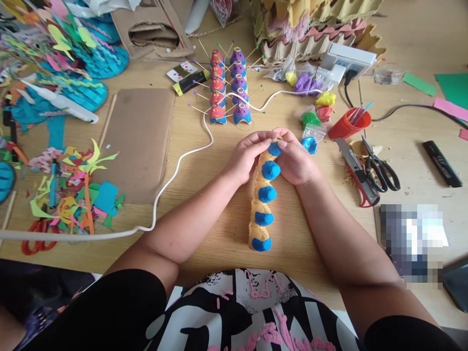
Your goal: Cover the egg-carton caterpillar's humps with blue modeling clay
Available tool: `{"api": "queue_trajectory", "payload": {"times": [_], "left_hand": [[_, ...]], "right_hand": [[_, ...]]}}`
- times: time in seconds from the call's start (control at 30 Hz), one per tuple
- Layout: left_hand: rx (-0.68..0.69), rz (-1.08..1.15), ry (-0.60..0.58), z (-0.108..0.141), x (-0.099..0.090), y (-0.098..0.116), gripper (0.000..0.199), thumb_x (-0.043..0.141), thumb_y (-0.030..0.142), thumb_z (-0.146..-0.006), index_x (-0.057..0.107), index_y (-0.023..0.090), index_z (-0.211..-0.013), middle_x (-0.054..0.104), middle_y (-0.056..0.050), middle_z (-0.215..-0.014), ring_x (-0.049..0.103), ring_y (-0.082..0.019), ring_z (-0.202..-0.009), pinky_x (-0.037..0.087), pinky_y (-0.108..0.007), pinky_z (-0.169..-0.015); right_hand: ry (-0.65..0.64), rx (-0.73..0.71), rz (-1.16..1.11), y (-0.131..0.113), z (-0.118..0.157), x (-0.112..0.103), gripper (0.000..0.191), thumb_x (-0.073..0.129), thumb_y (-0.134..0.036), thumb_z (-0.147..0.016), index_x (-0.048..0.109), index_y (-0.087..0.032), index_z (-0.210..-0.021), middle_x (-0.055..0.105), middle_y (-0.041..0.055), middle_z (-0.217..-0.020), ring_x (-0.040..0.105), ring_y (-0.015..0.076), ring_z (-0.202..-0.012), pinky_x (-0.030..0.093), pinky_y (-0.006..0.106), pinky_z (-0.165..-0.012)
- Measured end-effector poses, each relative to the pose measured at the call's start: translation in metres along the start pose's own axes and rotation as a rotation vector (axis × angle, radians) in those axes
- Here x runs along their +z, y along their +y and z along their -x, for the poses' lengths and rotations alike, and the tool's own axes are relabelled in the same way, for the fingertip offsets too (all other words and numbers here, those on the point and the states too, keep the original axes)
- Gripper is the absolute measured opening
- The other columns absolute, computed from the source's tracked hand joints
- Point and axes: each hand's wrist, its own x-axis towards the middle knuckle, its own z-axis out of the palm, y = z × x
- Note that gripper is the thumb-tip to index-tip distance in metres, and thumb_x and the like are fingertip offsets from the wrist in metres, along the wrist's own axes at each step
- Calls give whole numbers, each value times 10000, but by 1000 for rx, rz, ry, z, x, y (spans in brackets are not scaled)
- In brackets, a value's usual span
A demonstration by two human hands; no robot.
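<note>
Carton strip, blue-dabbed; left hand and right hand both pinching its twelve-o'clock end; painted figures, eleven o'clock from hands; scissors, three o'clock

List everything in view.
egg carton strip: one, yellow, blue clay, centre
decorated strips: two, red and purple, back
egg cartons: several, mostly yellow, back
cardboard: at least two pieces, brown, left
paper crafts and scraps: many, multicoloured, mostly left
pointed tool: one, white, left
cords: two, white left, black right
scissors: two, red-handled left, black-handled right
utility knife: one, grey, right
cup: one, orange, right
clay lumps: several, multicoloured, right
power strip: one, white, back right
marker: one, black, right
shirt: one, black patterned, front
left hand, right hand: one each, on strip
</note>
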Motion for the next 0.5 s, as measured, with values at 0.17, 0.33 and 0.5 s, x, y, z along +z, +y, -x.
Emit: {"api": "queue_trajectory", "payload": {"times": [0.17,0.33,0.5], "left_hand": [[-15,-21,15,0,1,0,269,892,450,-883,755,233,-962,819,21,-890,782,-129,-833,610,-250,-817],[-11,7,51,0,4,2,210,904,273,-845,714,211,-910,799,49,-860,755,-80,-779,592,-221,-840],[-22,-52,80,-1,1,0,168,858,286,-877,735,231,-977,799,53,-860,764,-108,-768,599,-267,-838]], "right_hand": [[8,7,9,-1,0,1,505,993,-482,-729,658,-282,-1051,685,-43,-905,645,150,-780,601,279,-714],[-23,9,28,1,-1,-1,514,988,-475,-749,631,-291,-1070,688,-54,-907,651,143,-761,593,274,-696],[-43,29,19,2,0,-1,560,1009,-463,-755,616,-296,-1119,683,-69,-867,661,133,-744,592,255,-668]]}}
